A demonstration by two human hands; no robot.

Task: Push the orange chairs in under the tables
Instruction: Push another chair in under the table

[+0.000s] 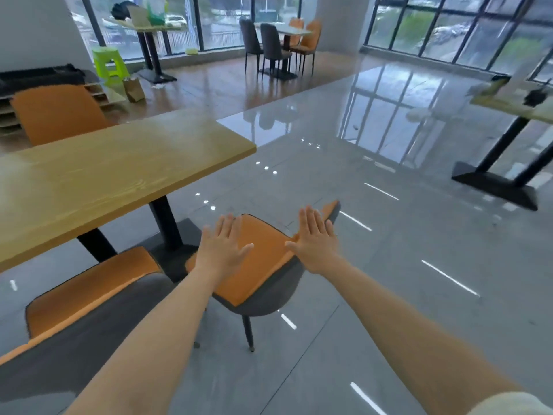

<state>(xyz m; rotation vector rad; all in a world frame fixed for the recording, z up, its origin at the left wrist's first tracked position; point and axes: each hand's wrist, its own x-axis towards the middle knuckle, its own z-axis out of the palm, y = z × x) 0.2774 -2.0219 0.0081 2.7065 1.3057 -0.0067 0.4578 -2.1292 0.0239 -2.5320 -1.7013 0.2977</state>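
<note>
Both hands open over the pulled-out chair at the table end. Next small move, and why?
Probably lower both hands onto the chair's backrest and grip its top edge. The left hand and right hand are spread flat with open fingers, holding nothing. The chair stands clear of the table, turned at an angle, so it likely needs a firm hold to square it before pushing it in.

Table point(119, 163): light wood-grain top, smooth satin sheen, on matt black metal legs. Orange chair point(263, 259) at 6 o'clock: smooth matt orange leather-like seat, grey fabric-like shell, thin dark metal legs. Floor point(389, 235): grey tile, highly glossy, mirroring windows and ceiling lights. At 11 o'clock, glossy brown wood-look flooring point(215, 82) and a shiny lime-green plastic stool point(109, 64). Bare hands, no gloves.
</note>
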